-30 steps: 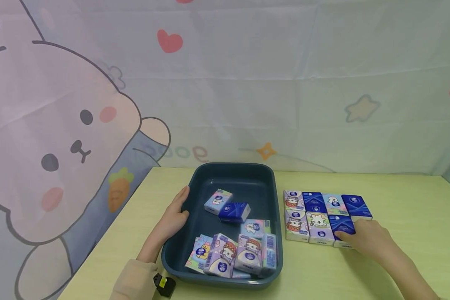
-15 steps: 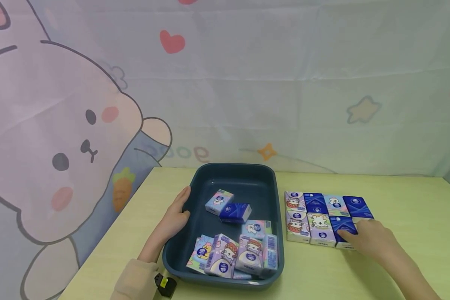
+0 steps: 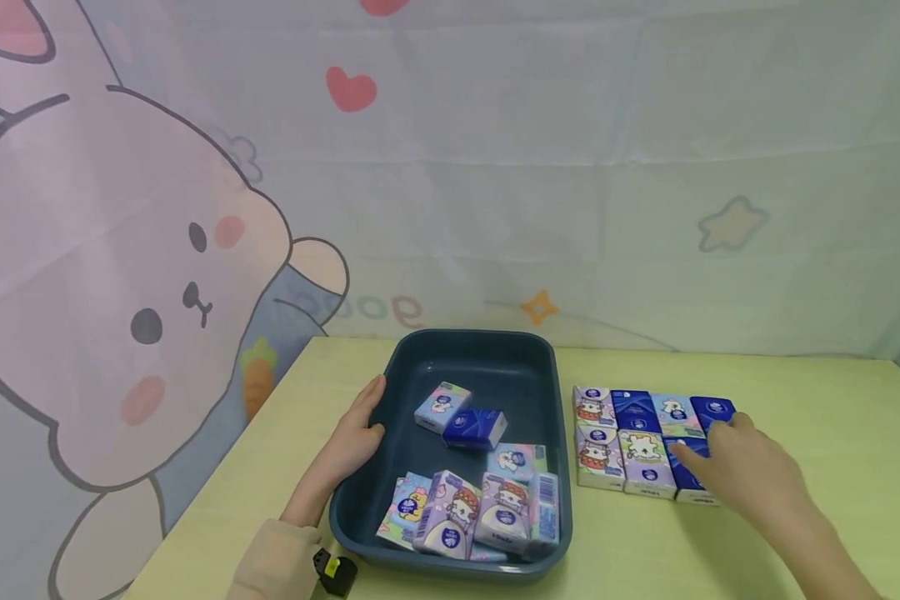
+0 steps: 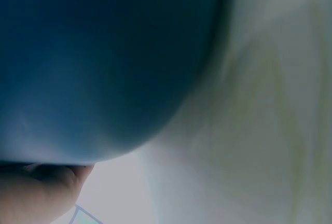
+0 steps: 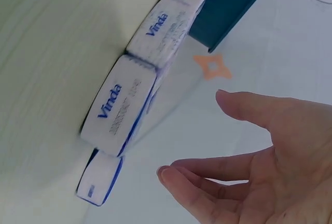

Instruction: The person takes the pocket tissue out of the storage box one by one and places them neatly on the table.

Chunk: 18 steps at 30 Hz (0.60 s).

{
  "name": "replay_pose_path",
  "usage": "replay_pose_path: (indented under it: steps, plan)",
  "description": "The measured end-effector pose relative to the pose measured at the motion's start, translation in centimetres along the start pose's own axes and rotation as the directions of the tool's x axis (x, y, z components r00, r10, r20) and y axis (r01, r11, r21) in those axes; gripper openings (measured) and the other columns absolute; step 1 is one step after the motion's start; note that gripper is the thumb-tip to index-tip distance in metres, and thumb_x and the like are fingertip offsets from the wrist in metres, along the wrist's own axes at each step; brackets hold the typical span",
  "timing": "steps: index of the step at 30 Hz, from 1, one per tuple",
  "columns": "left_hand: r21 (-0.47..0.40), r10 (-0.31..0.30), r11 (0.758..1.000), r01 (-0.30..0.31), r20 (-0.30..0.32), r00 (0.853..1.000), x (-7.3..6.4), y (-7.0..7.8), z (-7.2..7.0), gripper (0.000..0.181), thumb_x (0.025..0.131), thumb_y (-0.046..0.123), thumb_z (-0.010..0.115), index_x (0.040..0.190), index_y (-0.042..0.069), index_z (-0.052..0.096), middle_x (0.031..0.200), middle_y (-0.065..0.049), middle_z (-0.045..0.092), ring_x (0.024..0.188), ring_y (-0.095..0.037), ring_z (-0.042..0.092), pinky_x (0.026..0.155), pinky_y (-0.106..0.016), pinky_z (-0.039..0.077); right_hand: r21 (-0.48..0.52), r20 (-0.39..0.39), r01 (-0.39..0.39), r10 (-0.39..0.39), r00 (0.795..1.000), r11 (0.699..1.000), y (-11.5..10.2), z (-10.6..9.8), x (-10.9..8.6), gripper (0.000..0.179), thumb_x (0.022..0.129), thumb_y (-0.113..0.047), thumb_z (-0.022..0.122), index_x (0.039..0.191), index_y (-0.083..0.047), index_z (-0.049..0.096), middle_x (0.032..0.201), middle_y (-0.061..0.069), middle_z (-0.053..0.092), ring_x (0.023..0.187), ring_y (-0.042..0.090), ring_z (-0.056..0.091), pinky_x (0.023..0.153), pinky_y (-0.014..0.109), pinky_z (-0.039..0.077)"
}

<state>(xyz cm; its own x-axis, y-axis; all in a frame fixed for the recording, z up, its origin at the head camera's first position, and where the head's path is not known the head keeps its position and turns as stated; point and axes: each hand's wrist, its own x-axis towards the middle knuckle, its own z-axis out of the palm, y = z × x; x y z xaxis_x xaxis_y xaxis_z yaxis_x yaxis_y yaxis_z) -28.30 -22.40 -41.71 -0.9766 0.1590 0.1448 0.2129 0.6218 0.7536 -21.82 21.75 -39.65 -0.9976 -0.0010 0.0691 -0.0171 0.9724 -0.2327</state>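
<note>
My left hand (image 3: 352, 435) rests against the left wall of a dark teal plastic bin (image 3: 487, 350), its fingers extended along the side; the left wrist view shows a thumb below the bin's blurred curve. Beside the bin lie two rows of tissue packs, some patterned with cartoons, others dark blue. Over the right end hovers my right hand (image 3: 757, 467), partly covering the near blue tissue pack (image 3: 686, 473) and the far blue tissue pack (image 3: 712, 412). In the right wrist view its thumb and fingers stand apart, holding nothing, above pack ends (image 5: 119, 105) marked Vinda.
Inside the bin lie several more loose packs, among them a dark blue pack (image 3: 474, 428) and a purple cartoon pack (image 3: 447, 515). A small black object (image 3: 336, 572) is near my left wrist. A printed curtain (image 3: 495, 183) hangs behind the yellow-green table (image 3: 825, 425).
My right hand has risen off the near blue pack at the row's right end, its thumb and fingers now spread. The left hand stays at the bin. The head view has shifted slightly.
</note>
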Motion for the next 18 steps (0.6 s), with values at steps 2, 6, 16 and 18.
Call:
replay_pose_path:
  steps: [2, 6, 16, 18]
  plan:
    - [-0.003, 0.009, 1.0, -0.009, 0.001, 1.0, -0.1, 0.0, 0.0, 0.069, 0.087, -0.009, 0.035, 0.153, -0.001, 0.015, 0.162, -0.018, 0.009, 0.15, -0.038, 0.006, 0.119, -0.056, 0.009, -0.011, -0.023, 0.02, -0.02, 1.0, 1.0, -0.4, 0.0, 0.0, 0.058, 0.089, -0.046, 0.059, 0.093, 0.012, 0.063, 0.11, 0.044, 0.051, 0.085, 0.047, 0.059, 0.064, 0.054, 0.053]
    - [-0.003, 0.021, 1.0, -0.021, 0.002, 1.0, -0.2, 0.1, -0.1, 0.069, 0.087, -0.01, 0.035, 0.152, -0.001, 0.015, 0.162, -0.018, 0.009, 0.15, -0.038, 0.006, 0.119, -0.056, 0.01, -0.021, -0.117, 0.083, -0.085, 0.99, 0.996, -1.5, -0.1, -0.1, 0.064, 0.087, -0.044, 0.063, 0.112, 0.015, 0.059, 0.112, 0.038, 0.054, 0.098, 0.05, 0.056, 0.07, 0.06, 0.052]
    - [-0.011, 0.017, 1.0, -0.017, -0.002, 1.0, -0.2, 0.2, -0.1, 0.068, 0.088, -0.01, 0.035, 0.152, -0.001, 0.015, 0.162, -0.017, 0.009, 0.15, -0.037, 0.006, 0.119, -0.055, 0.009, -0.107, -0.303, 0.39, -0.404, 0.863, 0.914, -5.8, -2.1, 0.7, 0.06, 0.077, -0.027, 0.078, 0.126, 0.0, 0.058, 0.119, 0.019, 0.06, 0.111, 0.041, 0.055, 0.1, 0.065, 0.035]
    - [-0.012, 0.019, 1.0, -0.019, -0.003, 1.0, -0.2, 0.2, 0.0, 0.068, 0.087, -0.01, 0.035, 0.152, -0.001, 0.015, 0.162, -0.018, 0.009, 0.15, -0.037, 0.006, 0.119, -0.055, 0.009, -0.108, -0.3, 0.458, -0.468, 0.831, 0.883, -6.5, -2.3, 1.1, 0.062, 0.076, -0.023, 0.079, 0.129, -0.002, 0.055, 0.124, 0.017, 0.059, 0.119, 0.039, 0.051, 0.107, 0.065, 0.027]
